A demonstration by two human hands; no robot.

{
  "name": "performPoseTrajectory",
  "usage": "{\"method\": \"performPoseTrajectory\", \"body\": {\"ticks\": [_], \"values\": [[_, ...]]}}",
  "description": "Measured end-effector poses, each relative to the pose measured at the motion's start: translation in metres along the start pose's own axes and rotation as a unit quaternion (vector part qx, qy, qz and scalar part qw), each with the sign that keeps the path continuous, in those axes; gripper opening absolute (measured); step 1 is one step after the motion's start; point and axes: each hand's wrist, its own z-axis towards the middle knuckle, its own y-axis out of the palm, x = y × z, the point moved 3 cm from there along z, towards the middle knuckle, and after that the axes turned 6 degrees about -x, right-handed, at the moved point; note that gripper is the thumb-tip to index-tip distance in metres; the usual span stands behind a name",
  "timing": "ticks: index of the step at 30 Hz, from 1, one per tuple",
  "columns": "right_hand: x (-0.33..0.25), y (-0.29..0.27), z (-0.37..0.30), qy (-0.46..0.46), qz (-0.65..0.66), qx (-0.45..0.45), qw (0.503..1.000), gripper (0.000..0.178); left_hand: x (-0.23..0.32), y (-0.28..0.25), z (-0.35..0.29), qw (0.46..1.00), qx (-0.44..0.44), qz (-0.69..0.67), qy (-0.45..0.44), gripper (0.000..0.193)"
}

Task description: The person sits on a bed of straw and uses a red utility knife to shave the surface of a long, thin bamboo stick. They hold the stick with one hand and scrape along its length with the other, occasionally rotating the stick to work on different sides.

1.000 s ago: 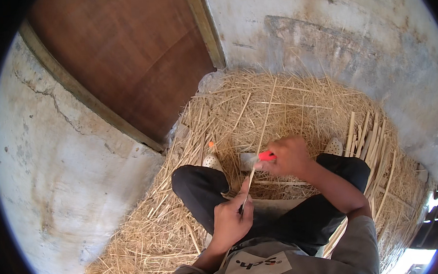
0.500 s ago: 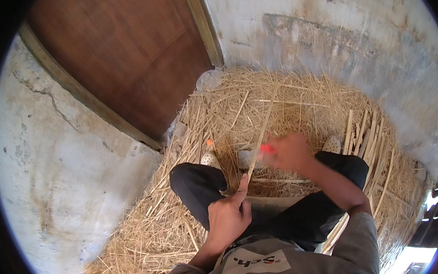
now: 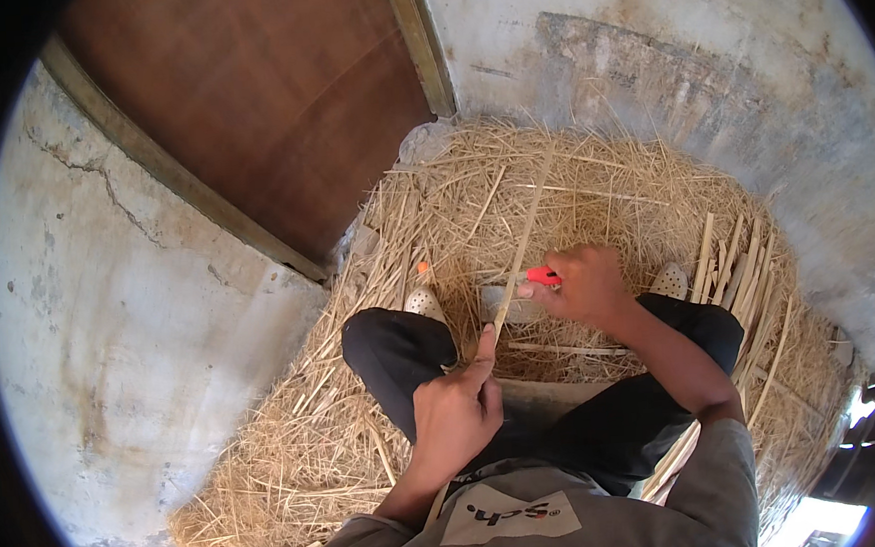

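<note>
My left hand (image 3: 456,413) is closed around the near part of a long, thin bamboo strip (image 3: 527,230), its index finger stretched along it. From there the strip slants away over the straw-like shavings, and a pale length also shows by my left forearm. Gripped in my right hand (image 3: 588,282) is a small knife with a red handle (image 3: 544,276), held close to the strip's right side. Its blade is too thin to make out. A flat grey block (image 3: 522,304) lies on the ground between my feet, partly behind the strip.
Shavings (image 3: 369,458) cover the ground around my bent legs. A bundle of split bamboo sticks (image 3: 743,265) lies to the right. A small orange object (image 3: 423,267) rests near my left shoe (image 3: 424,303). Beyond are a brown door (image 3: 257,114) and stained walls (image 3: 687,88).
My right hand, blurred by motion before, now shows sharply and has moved slightly up, with the knife still beside the strip. My left hand keeps its hold. The whole view has shifted slightly.
</note>
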Motion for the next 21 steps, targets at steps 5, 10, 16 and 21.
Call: {"method": "performPoseTrajectory", "body": {"ticks": [5, 10, 16, 21], "values": [[-0.005, -0.004, -0.001, -0.021, -0.028, 0.005, 0.999, 0.055, 0.0, 0.002, -0.007, 1.0, -0.013, -0.024, -0.01, 0.057], [0.001, -0.005, 0.001, -0.017, -0.057, 0.022, 0.998, 0.054, 0.001, 0.0, -0.007, 0.998, -0.013, -0.066, -0.02, 0.056], [0.059, -0.014, 0.018, 0.099, -0.045, 0.055, 0.993, 0.058, 0.0, 0.0, -0.018, 0.99, -0.029, -0.133, -0.022, 0.056], [0.009, -0.006, -0.003, -0.023, -0.029, -0.003, 0.999, 0.054, -0.004, 0.005, -0.025, 0.988, -0.022, -0.151, -0.019, 0.055]]}}
